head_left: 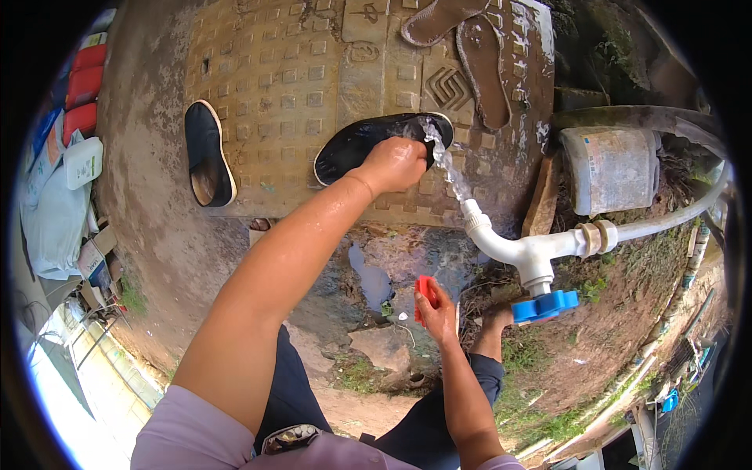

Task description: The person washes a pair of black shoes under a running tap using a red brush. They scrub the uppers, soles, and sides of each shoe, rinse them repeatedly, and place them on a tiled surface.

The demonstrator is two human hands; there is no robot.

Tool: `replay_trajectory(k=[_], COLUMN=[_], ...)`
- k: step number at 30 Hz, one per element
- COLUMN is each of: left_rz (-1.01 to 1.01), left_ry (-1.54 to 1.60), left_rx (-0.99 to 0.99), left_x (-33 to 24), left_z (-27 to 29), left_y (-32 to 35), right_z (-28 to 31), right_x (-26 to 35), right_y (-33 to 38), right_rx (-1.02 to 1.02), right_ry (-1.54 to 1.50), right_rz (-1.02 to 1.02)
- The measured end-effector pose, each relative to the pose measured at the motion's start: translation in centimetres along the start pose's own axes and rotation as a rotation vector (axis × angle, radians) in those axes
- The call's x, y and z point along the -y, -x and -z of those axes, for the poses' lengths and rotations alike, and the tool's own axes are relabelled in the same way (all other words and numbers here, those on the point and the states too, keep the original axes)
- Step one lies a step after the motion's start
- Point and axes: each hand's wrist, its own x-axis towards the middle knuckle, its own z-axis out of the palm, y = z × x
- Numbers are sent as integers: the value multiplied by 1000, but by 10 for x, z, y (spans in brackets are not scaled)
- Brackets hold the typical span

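Observation:
Under the running water lies a black slip-on shoe (345, 145) with a pale sole edge, wet, on a slab with raised squares (290, 102). My left hand (395, 163) is closed on the rim of its opening, the fingertips partly hidden. Water (446, 164) pours from a white plastic tap (501, 247) with a blue handle (546, 306) into the shoe's opening. Nearer to me, my right hand (440, 313) grips a small red scrub brush (424, 299), apart from the shoe; its bristles do not show.
A second dark shoe (205, 153) rests at the slab's left edge. Two brown insoles (484, 74) lie at the far right. Beside the tap's pipe stands a dirty whitish plastic container (611, 171). Wet ground and stones (380, 348) lie before the slab; bags and boxes crowd the left.

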Motion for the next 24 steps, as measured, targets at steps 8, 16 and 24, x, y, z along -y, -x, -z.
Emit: replay_trajectory(k=[8,16,24], left_rz=[182,13,9], left_ry=[-252,-486,-885], left_rx=[-296,311,624], left_x=[-5,-8,-32], left_z=[25,45,57], left_y=[-47,-22,-25], right_z=[23,39,41], right_x=[15,71,87], right_y=[-2,9,13], right_rx=[129,183,187], right_ry=[-27,-216,-218], right_rz=[102,-42,-46])
